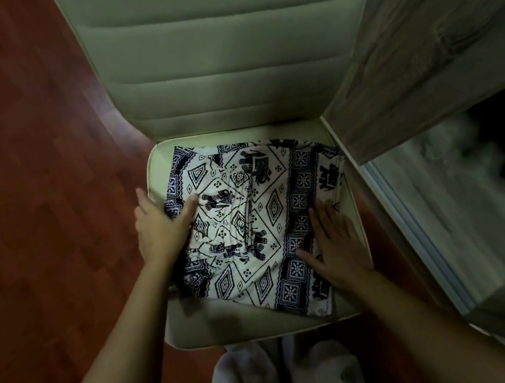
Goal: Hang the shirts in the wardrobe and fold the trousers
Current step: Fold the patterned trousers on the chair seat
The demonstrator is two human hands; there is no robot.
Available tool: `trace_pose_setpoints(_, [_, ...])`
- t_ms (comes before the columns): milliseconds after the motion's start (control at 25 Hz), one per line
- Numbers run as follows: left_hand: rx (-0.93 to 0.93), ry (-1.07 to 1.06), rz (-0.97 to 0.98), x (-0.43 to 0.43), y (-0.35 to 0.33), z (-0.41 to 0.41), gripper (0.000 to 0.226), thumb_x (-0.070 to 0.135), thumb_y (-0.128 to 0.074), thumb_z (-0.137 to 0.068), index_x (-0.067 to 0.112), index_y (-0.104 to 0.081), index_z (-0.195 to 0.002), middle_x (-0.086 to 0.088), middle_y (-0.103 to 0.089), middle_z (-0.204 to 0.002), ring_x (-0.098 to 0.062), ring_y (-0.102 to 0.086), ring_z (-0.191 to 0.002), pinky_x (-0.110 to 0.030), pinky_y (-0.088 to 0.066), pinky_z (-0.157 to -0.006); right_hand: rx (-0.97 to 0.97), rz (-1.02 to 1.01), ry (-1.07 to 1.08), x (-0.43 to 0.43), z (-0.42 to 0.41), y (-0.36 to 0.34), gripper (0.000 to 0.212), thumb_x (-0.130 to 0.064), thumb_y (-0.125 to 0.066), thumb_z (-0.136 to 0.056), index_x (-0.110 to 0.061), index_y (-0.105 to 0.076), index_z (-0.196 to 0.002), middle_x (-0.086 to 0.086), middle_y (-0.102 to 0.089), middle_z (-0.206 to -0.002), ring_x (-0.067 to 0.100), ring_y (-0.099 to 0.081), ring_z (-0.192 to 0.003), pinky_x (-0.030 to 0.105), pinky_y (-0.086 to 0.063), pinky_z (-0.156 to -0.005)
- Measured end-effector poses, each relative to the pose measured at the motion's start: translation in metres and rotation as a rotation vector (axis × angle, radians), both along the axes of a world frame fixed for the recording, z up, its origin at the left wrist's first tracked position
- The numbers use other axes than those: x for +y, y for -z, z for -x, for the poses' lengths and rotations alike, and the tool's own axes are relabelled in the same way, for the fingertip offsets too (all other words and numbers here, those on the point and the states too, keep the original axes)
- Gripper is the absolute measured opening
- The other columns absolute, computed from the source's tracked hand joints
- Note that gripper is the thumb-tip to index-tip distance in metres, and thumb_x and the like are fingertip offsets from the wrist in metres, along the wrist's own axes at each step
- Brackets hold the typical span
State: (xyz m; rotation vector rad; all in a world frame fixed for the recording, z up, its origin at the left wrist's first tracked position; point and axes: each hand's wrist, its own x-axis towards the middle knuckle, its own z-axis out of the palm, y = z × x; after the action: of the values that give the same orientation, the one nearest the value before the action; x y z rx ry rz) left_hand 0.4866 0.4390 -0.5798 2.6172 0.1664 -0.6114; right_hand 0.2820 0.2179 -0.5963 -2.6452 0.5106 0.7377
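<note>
Left hand, right hand flat on trousers

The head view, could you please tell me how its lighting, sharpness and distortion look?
In the head view the light is dim and greenish; the elephant-print trousers on the chair seat read fairly sharp under the left hand and right hand; the wardrobe interior is smeared and dark; the wide lens curves the floorboards.
</note>
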Motion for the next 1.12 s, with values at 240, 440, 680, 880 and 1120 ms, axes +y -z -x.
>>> trace_pose_setpoints(240, [0.494, -0.171, 0.3, 0.013, -0.015, -0.026, 0.089, 0.038, -0.083, -0.064, 0.021, -0.033, -0.136, -0.015, -0.048, -0.136, -0.033, -0.055, -0.114, -0.051, -0.043, -0.1, -0.017, -0.309, 0.184, -0.004, -0.006, -0.006, 0.098, -0.082, -0.006, -0.074, -0.019, 0.01, -0.147, -0.004, 0.024, -0.152, 0.011, 0.02, -0.141, 0.038, 0.007, -0.117])
trace_pose_setpoints(440, [-0.02, 0.207, 0.007, -0.016, -0.053, -0.004, 0.055, 0.021, -0.07, -0.081, 0.023, -0.045, -0.129, -0.016, -0.061, -0.116, -0.036, -0.062, -0.096, -0.044, -0.053, -0.077, -0.024, -0.621, 0.515, -0.016, -0.013, -0.027, 0.075, -0.065, -0.02, -0.086, -0.024, -0.014, -0.148, -0.006, -0.014, -0.157, 0.009, -0.012, -0.143, 0.036, -0.01, -0.119])
trace_pose_setpoints(680, [-0.549, 0.646, -0.195, -0.078, -0.094, 0.064, 0.061, -0.002, -0.069, -0.066, 0.006, -0.053, -0.124, -0.022, -0.06, -0.091, -0.035, -0.056, -0.072, -0.032, -0.039, -0.046, -0.155, -0.953, 1.144, -0.022, -0.034, -0.061, 0.092, -0.079, -0.015, -0.071, -0.017, -0.044, -0.134, 0.009, -0.055, -0.126, 0.018, -0.058, -0.099, 0.028, -0.045, -0.082])
trace_pose_setpoints(880, [-0.478, 0.908, -0.188, -0.116, -0.064, 0.152, 0.063, 0.015, -0.073, -0.061, 0.004, -0.059, -0.121, -0.015, -0.064, -0.088, -0.03, -0.061, -0.07, -0.033, -0.049, -0.049, -0.299, -1.158, 1.223, -0.046, -0.049, -0.073, 0.048, -0.05, -0.043, -0.093, -0.02, -0.049, -0.129, 0.007, -0.063, -0.115, 0.024, -0.061, -0.103, 0.035, -0.053, -0.078])
trace_pose_setpoints(1120, [-0.312, 1.034, -0.164, -0.092, -0.008, 0.2, 0.05, 0.025, -0.053, -0.079, 0.007, -0.059, -0.126, -0.012, -0.058, -0.131, -0.028, -0.059, -0.115, -0.047, -0.05, -0.085, -0.385, -0.773, 1.04, -0.056, -0.037, -0.048, 0.053, -0.002, -0.065, -0.082, -0.004, -0.045, -0.131, 0.014, -0.053, -0.132, 0.026, -0.05, -0.122, 0.044, -0.043, -0.102])
